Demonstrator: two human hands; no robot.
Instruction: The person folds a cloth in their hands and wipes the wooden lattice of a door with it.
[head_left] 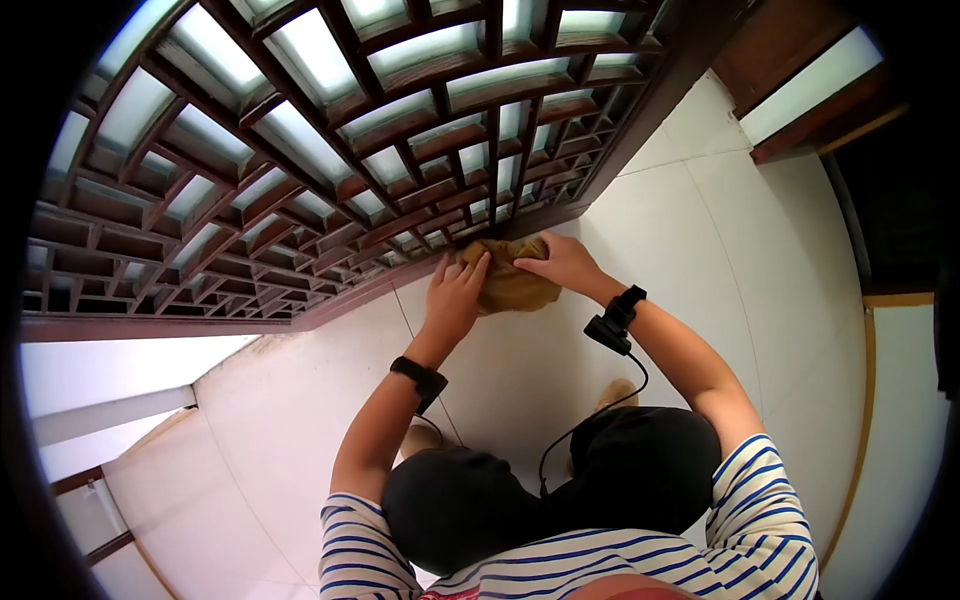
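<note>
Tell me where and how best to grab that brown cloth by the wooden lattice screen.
Grip the brown cloth by its bunched lower part, coming from the floor side. Its upper edge is pressed against the wooden lattice screen, so likely no room there. The left hand and right hand already rest on it from that side.

Wooden lattice screen (300,150), pale tiled floor (700,230)

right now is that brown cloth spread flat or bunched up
Bunched up. The brown cloth sits crumpled in folds between the left hand and right hand, pressed at the foot of the wooden lattice screen.
</note>
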